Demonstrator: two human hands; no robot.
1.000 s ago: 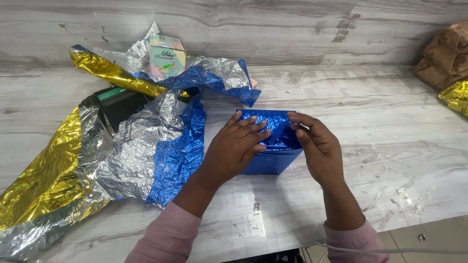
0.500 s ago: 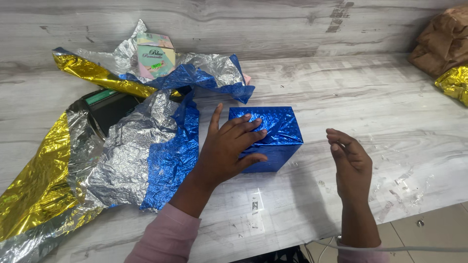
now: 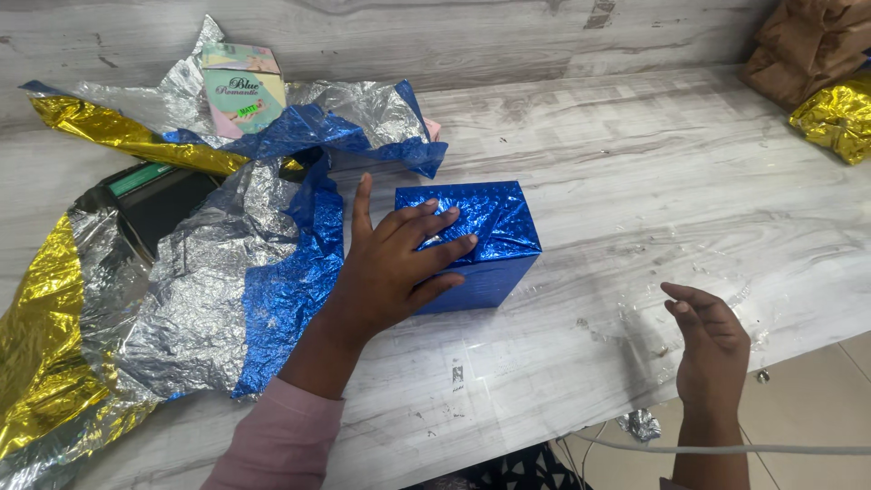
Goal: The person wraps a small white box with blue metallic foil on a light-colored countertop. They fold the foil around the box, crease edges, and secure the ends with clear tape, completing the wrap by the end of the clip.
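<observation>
On the worktop: a box wrapped in crinkled blue foil (image 3: 481, 240) sits near the middle of the pale wood-grain worktop (image 3: 635, 181), its top and front side facing the camera.
Left hand: the left hand (image 3: 395, 263) lies flat on the blue box, fingers spread over the left half of its top, thumb pointing up beside the box's left edge; it presses rather than grips, palm down, nothing closed in it.
Right hand: the right hand (image 3: 712, 340) hangs at the near edge of the worktop, well apart from the box, fingers loosely curled and empty, touching nothing.
Sleeves: a pink sleeve (image 3: 281, 445) covers the left forearm.
Loose foil: just left of the box spreads a rumpled sheet of foil, blue on one face and silver on the other (image 3: 263, 272); gold foil (image 3: 45, 318) trails along the far left edge.
Small carton: a pastel green and pink carton (image 3: 240, 91) stands at the back left, nested in the silver foil.
Dark object: a black item with a green strip (image 3: 154, 204) shows partly under the foil; what it is cannot be told.
Far right corner: brown crumpled paper (image 3: 803, 45) and a lump of gold foil (image 3: 839, 118).
Below the edge: a white cable (image 3: 726, 448) runs across.
</observation>
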